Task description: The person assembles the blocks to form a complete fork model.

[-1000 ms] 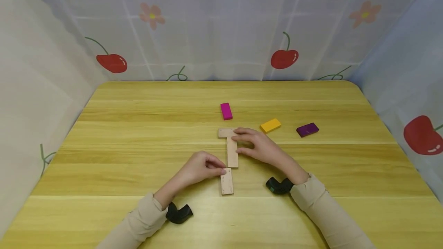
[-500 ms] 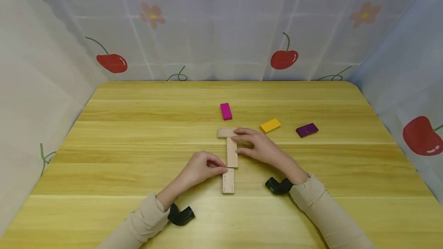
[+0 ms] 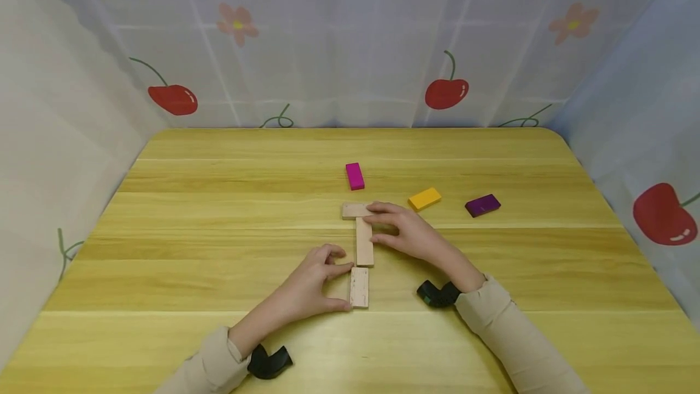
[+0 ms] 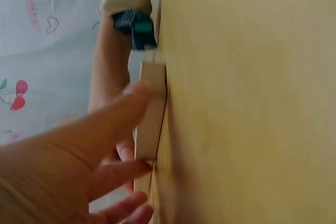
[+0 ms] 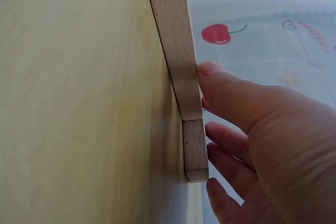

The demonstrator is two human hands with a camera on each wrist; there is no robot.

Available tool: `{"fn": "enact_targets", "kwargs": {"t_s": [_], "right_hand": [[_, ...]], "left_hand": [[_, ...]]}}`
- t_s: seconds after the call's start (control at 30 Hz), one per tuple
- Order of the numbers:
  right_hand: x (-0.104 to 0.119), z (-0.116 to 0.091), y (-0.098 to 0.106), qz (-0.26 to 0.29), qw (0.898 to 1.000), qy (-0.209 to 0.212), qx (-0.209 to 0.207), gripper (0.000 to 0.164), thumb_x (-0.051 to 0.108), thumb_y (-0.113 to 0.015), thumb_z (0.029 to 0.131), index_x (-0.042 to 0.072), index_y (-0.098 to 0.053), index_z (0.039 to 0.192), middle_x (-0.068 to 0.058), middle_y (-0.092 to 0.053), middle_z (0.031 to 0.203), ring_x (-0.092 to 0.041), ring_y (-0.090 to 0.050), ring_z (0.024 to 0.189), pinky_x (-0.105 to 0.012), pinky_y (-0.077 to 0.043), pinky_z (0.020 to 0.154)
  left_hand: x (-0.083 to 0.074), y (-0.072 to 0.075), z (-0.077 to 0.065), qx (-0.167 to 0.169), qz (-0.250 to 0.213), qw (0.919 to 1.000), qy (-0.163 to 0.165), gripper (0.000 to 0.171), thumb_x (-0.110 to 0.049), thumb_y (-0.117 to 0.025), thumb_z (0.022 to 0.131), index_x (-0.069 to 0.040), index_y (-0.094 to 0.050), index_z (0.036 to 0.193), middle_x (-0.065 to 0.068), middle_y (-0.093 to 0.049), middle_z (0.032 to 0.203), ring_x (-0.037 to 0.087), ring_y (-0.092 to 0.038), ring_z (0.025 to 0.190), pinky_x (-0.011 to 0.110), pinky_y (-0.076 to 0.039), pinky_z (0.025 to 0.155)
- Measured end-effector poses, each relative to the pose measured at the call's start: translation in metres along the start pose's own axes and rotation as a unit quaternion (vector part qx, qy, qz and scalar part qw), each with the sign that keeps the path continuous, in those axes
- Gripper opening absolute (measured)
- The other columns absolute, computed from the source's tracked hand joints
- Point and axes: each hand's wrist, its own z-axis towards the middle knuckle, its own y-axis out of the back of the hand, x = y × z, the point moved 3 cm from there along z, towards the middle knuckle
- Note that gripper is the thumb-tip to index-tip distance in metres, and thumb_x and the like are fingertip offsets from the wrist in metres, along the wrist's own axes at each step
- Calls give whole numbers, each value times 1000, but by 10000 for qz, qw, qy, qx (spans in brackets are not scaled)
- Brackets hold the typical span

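Left arm: it comes from the near left edge, reaching forward and inward; the beige left sleeve [image 3: 210,360] ends above the wrist, beside a black wrist device [image 3: 270,362].
Left hand: this hand [image 3: 308,287] lies at the left side of the near block [image 3: 359,287]. Thumb and index finger are straight and spread wide, the thumb at the near corner, the index at the far corner; the other fingers are softly bent.
Right arm: it enters from the near right and slants inward to the blocks.
Right hand: this hand [image 3: 407,233] has its fingers extended and a little fanned. The thumb touches the right side of the middle block [image 3: 364,242]; the fingertips rest at its far end and on the far block [image 3: 354,211].
Block row: the far block lies crosswise, the middle block touches it lengthwise, and the near block lies just before this one, slightly leftward, all flat on the table [image 3: 219,199].
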Motion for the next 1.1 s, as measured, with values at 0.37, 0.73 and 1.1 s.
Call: {"fn": "enact_targets", "kwargs": {"t_s": [0.37,0.73,1.1], "right_hand": [[1,0,1,34,9999,152,-45,40,23,-68,88,6,-63,124,-10,-49,135,-25,-41,126,-41,-35,101],[0,0,1,44,10000,45,71,41,23,-67,89,7,-61,125,-9,-47,137,-23,-39,127,-39,-33,103],[1,0,0,55,10000,66,50,40,23,-66,89,7,-62,125,-9,-47,137,-23,-39,127,-39,-33,103]], "left_hand": [[-11,-13,-3,-432,1082,9932,-39,81,-53,-74,73,0,-53,131,13,-41,139,24,-40,114,41,-39,94],[-18,-21,-2,-457,1257,9909,120,85,-54,-69,78,2,-44,137,13,-34,144,25,-36,118,40,-41,89],[-10,-4,16,-393,1031,9939,47,94,-57,-64,80,2,-29,145,18,-17,152,32,-15,138,52,-24,105]]}}
